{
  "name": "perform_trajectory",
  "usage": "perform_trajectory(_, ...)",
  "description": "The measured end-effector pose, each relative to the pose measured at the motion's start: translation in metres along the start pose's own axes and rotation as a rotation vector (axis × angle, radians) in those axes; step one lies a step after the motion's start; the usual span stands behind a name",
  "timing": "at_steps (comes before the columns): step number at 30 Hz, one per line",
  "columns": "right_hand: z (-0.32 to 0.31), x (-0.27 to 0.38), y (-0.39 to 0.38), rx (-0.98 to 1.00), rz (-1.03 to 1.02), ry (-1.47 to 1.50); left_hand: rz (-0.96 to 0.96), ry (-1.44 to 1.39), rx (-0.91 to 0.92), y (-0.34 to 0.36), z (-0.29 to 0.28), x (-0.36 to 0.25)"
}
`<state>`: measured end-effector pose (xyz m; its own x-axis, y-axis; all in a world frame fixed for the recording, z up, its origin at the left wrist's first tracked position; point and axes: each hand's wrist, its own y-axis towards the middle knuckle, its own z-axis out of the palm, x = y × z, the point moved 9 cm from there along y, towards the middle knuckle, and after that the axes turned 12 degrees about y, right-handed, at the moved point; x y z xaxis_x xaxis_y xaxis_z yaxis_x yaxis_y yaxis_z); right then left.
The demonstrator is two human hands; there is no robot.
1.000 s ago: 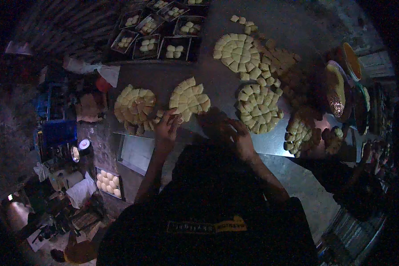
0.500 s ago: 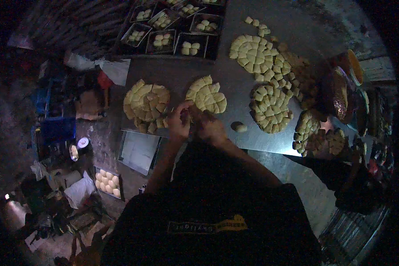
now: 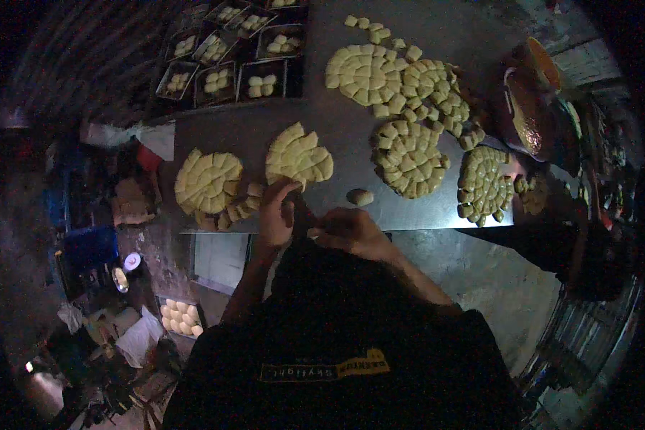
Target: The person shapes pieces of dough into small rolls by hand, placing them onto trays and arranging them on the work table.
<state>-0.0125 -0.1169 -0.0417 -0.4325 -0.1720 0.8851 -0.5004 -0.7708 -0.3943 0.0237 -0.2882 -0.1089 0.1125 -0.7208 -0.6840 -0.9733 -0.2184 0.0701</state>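
Observation:
My left hand (image 3: 277,215) is at the near edge of a partly cut round of dough (image 3: 299,158), fingertips at its rim and the thumb held apart from the fingers. Just to the right, my right hand (image 3: 355,233) hovers at the table edge in front of my dark shirt, its fingers curled together. A small pale spot shows at those fingertips, too dim to name. One loose dough piece (image 3: 360,197) lies beyond the right hand. Left of my left hand rests another scored dough round (image 3: 209,183), with several small dough pieces (image 3: 238,209) along its near side.
Several cut dough rounds (image 3: 412,158) cover the table's right part. Baking tins (image 3: 261,82) with dough balls stand at the far left. A large bowl (image 3: 527,118) sits at the right. Below the table edge are a pale panel (image 3: 220,258) and a tray of dough balls (image 3: 180,317).
My hands have come apart: the left stays at the dough's edge, while the right has drawn back toward my body. The whole scene has shifted left in view as my head turned.

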Motion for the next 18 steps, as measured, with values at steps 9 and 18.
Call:
perform_trajectory(9, -0.101, 0.117, -0.105, -0.784, -0.614, -0.602, -0.301, -0.981, 0.171, 0.047, 0.041, -0.200)
perform_trajectory(18, -0.177, 0.070, -0.178, -0.529, -0.456, 0.243, 1.042, 0.000, -0.023, 0.046, 0.053, -0.376)
